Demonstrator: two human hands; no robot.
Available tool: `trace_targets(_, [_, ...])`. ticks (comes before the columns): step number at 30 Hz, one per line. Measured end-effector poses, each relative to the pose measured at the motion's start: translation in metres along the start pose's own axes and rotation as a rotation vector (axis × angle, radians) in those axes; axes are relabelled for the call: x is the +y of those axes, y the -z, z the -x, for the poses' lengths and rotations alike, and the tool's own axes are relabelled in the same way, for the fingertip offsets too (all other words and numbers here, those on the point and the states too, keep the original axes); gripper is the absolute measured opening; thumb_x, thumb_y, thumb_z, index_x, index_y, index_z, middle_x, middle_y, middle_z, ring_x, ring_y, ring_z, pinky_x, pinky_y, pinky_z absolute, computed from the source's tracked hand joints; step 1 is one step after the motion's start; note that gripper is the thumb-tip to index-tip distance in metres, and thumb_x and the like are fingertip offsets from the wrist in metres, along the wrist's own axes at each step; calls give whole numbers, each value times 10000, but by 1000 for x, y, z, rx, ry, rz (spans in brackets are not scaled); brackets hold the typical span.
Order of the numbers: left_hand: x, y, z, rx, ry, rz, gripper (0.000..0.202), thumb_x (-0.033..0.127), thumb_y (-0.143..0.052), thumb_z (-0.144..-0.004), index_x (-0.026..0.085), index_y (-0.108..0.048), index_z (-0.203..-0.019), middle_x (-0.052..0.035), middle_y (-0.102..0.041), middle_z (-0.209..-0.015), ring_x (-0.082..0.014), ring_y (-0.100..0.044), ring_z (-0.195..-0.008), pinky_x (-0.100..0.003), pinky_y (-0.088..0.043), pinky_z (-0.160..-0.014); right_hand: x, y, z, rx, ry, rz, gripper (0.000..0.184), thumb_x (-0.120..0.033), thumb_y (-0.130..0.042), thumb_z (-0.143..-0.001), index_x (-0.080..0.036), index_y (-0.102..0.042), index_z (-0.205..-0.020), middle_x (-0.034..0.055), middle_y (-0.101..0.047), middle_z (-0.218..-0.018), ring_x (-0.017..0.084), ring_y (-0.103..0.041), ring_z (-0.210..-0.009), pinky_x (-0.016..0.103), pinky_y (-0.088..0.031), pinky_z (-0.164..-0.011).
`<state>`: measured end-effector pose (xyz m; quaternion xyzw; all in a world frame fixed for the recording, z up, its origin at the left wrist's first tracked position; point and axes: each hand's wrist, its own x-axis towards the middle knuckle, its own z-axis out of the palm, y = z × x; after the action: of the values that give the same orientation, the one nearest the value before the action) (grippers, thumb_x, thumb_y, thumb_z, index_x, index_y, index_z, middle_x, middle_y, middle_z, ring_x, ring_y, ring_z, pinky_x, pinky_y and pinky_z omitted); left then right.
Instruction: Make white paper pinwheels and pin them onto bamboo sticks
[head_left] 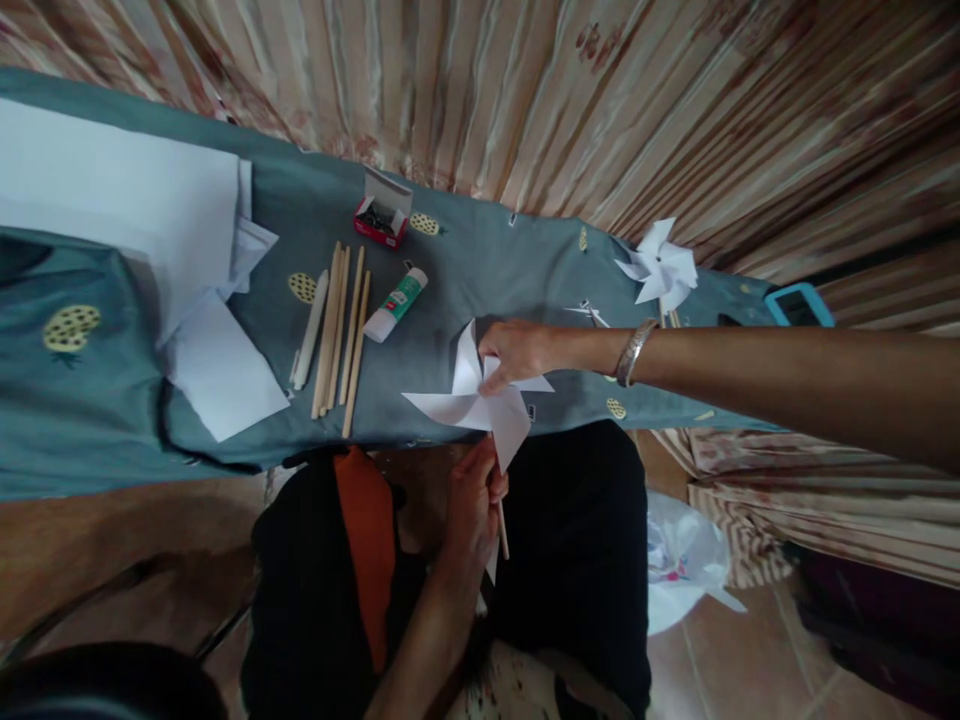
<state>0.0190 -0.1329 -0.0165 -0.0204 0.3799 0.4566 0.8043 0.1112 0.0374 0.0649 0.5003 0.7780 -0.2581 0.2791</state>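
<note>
A white paper pinwheel point(506, 420) on a thin wooden stick point(503, 530) is held over my lap at the table's front edge. My left hand point(476, 490) is wrapped round the stick just below the blades. From the right, my right hand point(517, 352) reaches in with its fingers closed at the pinwheel's centre, the thumb pressing on the paper there. Whether a pin sits under the thumb is hidden. Left of the pinwheel lie a glue stick point(397, 304), several wooden sticks point(346, 330) and a white pen point(310, 330).
A small red box point(382, 215) with its lid up holds dark little pieces. White paper sheets point(112, 180) cover the table's left part. Another pinwheel point(660, 264) lies at the back right, near scissors point(592, 312) and a blue-edged device point(799, 304). A pleated curtain point(465, 90) hangs behind.
</note>
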Motion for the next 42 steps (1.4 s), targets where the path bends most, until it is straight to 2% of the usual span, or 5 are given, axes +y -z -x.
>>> trace_targets(10, [-2, 2, -5, 20, -3, 32, 244, 303, -802, -572, 138, -647, -664, 73, -452, -463, -2, -289, -351, -176, -133, -384, -10, 5, 5, -40, -66, 52, 251, -360, -747, -733, -133, -715, -836, 23, -671, -755, 141, -563, -647, 258, -345, -559])
trace_targets(21, [1, -1, -3, 49, -20, 23, 339, 350, -843, -481, 130, -662, -665, 68, -488, -492, -1, -304, -361, -171, -160, -374, -3, 0, 2, -6, -37, 19, 309, -381, -761, -690, -159, -721, -901, 23, -679, -780, 170, -599, -711, 263, -376, -589])
trace_targets(31, [0, 6, 24, 119, -36, -60, 463, 433, -875, -483, 112, -737, -788, -50, -688, -697, -101, -588, -556, -214, -459, -550, -2, 2, 14, 57, 23, -100, 239, -375, -766, -676, -157, -685, -732, -6, -607, -661, 132, -501, -595, 258, -339, -546])
trace_targets(37, [-4, 15, 36, 195, -38, -120, 434, 305, -912, -422, 125, -768, -790, -25, -675, -678, -78, -568, -590, -200, -448, -597, 11, -4, 11, 74, 48, -250, 336, -451, -759, -674, -162, -613, -582, -52, -496, -528, 95, -414, -513, 246, -285, -514])
trace_targets(42, [3, 5, 42, 177, -51, -142, 447, 319, -922, -403, 133, -778, -783, -12, -665, -656, -63, -542, -556, -190, -430, -570, 26, -9, 25, 150, 82, -674, 457, -589, -674, -726, -148, -647, -611, -24, -572, -565, 95, -464, -521, 233, -341, -521])
